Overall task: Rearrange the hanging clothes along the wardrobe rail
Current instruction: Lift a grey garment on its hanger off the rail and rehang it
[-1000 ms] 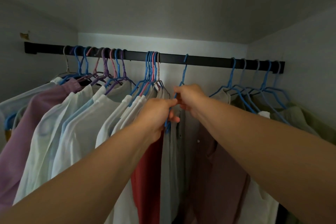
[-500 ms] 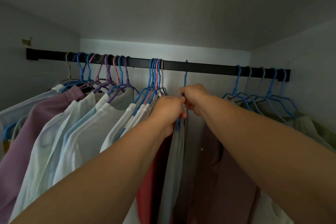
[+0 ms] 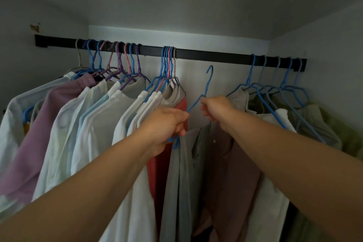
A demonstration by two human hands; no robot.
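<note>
A black wardrobe rail (image 3: 212, 55) runs across the back wall. Both hands grip one blue wire hanger (image 3: 207, 82) whose hook hangs free below the rail, off it. My left hand (image 3: 166, 125) holds the hanger's left shoulder, with a grey garment (image 3: 181, 179) draped from it. My right hand (image 3: 217, 108) pinches the hanger just under its neck. A bunch of blue and pink hangers (image 3: 168, 65) with white shirts hangs just to the left. Blue hangers with pale and green clothes (image 3: 275, 88) hang to the right.
Further left, several hangers (image 3: 110, 59) carry white, light blue and lilac tops. A red garment (image 3: 163, 165) and a dusty pink shirt (image 3: 231, 173) hang below my hands. The rail is bare between the middle bunch and the right group. Side walls close in left and right.
The blue hanger's hook was on the rail one second ago; now it is lifted off and lowered, tilted right. Both hands have dropped and moved slightly apart with it.
</note>
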